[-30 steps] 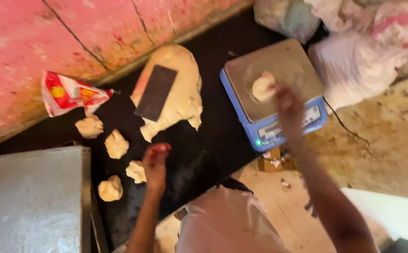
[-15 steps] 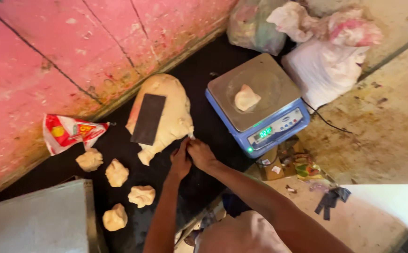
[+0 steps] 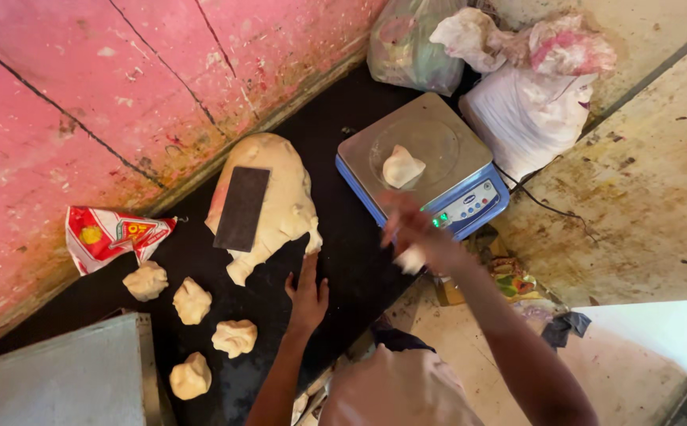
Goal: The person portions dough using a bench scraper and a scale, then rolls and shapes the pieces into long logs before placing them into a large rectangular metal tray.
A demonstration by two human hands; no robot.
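A big dough mass [image 3: 280, 197] lies on the black counter [image 3: 351, 268] with a dark flat scraper [image 3: 242, 207] resting on top of it. My left hand [image 3: 308, 293] lies flat on the counter just below the dough's lower edge and holds nothing. My right hand [image 3: 413, 230] is blurred in front of the blue weighing scale [image 3: 469, 201] and grips a small pinch of dough [image 3: 410, 259]. A dough piece [image 3: 401, 167] sits on the scale's metal pan.
Several dough balls [image 3: 192, 300] lie at the counter's left end, beside a red and white packet [image 3: 114, 234]. A grey metal surface [image 3: 51, 379] is at the bottom left. Stuffed plastic bags [image 3: 525, 102] stand behind the scale, and a pink wall [image 3: 122, 87] runs along the back.
My right hand has left the big dough's edge and swung right toward the scale with a small pinch of dough. My left hand has slid slightly down the counter.
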